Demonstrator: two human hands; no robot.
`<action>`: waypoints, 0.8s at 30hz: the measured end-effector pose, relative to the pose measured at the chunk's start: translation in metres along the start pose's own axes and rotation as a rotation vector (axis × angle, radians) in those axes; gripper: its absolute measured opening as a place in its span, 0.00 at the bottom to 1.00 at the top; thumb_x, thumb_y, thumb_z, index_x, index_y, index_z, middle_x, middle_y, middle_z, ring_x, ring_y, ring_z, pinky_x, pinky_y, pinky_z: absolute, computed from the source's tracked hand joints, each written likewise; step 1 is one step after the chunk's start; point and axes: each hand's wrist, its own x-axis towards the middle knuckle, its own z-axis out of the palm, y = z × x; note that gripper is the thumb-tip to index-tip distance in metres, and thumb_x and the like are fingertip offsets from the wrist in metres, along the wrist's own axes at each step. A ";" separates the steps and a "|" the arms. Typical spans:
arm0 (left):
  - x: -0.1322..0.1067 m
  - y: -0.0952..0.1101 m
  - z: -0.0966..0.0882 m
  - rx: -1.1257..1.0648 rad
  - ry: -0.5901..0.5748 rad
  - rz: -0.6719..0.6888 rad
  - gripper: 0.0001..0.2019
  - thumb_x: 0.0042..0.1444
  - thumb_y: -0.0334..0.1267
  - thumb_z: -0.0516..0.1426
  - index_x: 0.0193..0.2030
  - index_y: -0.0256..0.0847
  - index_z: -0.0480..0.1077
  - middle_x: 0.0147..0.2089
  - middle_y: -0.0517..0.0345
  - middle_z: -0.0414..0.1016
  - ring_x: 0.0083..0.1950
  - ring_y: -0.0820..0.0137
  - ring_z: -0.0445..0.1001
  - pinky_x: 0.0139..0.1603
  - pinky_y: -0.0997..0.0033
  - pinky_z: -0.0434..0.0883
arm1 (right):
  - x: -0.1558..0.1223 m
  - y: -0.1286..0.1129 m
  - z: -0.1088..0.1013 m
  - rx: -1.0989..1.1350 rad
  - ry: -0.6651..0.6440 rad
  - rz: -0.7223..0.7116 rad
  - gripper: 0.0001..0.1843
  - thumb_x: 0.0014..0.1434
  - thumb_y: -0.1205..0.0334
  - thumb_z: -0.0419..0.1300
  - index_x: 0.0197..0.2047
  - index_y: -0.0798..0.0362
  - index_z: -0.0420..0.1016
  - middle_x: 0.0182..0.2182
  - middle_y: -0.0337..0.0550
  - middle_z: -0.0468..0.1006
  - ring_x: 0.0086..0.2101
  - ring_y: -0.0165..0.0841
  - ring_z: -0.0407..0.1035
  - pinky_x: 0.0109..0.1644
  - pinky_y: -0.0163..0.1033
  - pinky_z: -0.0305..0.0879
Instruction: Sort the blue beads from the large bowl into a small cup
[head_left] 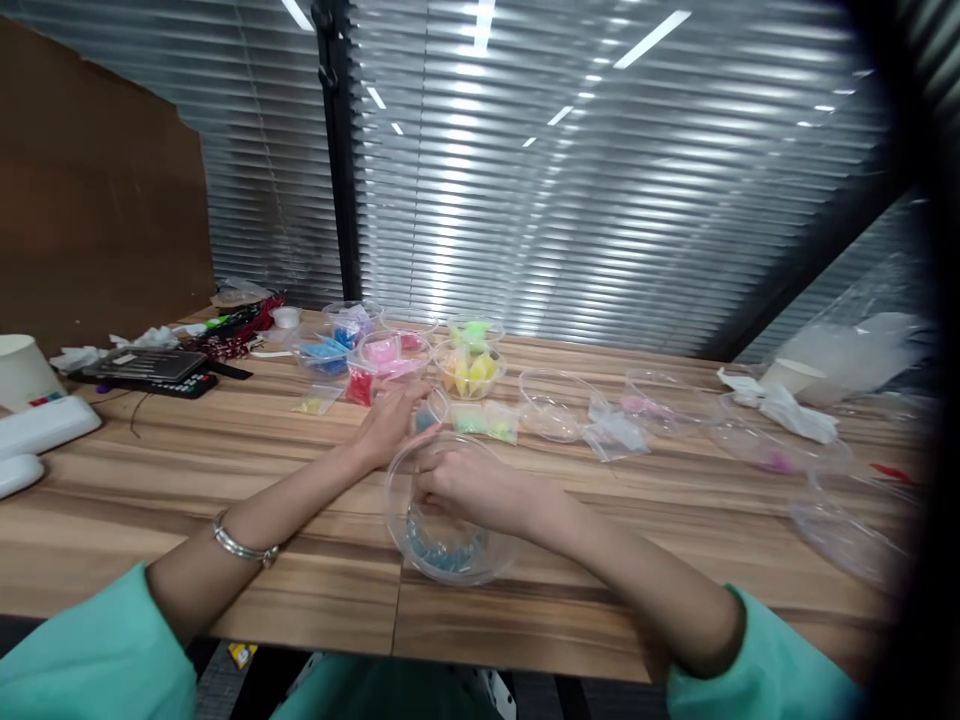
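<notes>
In the middle of the table, my left hand [394, 418] is closed at the side of a small clear tub [433, 412] with something blue in it. Its thumb points toward the rim of a large clear plastic bowl [501, 562]. Small teal-blue pieces [441, 552] lie at the near side of that bowl. My right hand [459, 482] reaches over the rim into the bowl, fingers bent down and drawn together. Whatever is between those fingertips is hidden by the hand.
Behind my hands are clear bowls with pink [382, 350], yellow [474, 374] and blue pieces [324, 352]. Small bags of green pieces [486, 421] lie beyond the bowl. More clear dishes [847, 530] stand at right. A remote control [184, 385] and cardboard [105, 180] are at left.
</notes>
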 end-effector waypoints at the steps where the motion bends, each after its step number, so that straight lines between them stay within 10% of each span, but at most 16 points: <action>1: 0.000 0.000 0.000 -0.002 -0.006 0.018 0.27 0.60 0.43 0.60 0.63 0.38 0.58 0.57 0.42 0.73 0.58 0.56 0.74 0.54 0.54 0.74 | 0.000 0.002 0.002 0.000 0.004 -0.007 0.11 0.58 0.77 0.57 0.33 0.55 0.79 0.31 0.43 0.80 0.35 0.32 0.71 0.42 0.37 0.63; 24: 0.007 0.011 -0.007 0.099 -0.048 0.238 0.15 0.65 0.40 0.54 0.56 0.40 0.66 0.55 0.42 0.73 0.55 0.59 0.75 0.51 0.60 0.75 | 0.000 0.003 0.005 0.015 -0.065 -0.043 0.09 0.65 0.72 0.55 0.39 0.58 0.78 0.34 0.44 0.79 0.35 0.33 0.70 0.39 0.36 0.63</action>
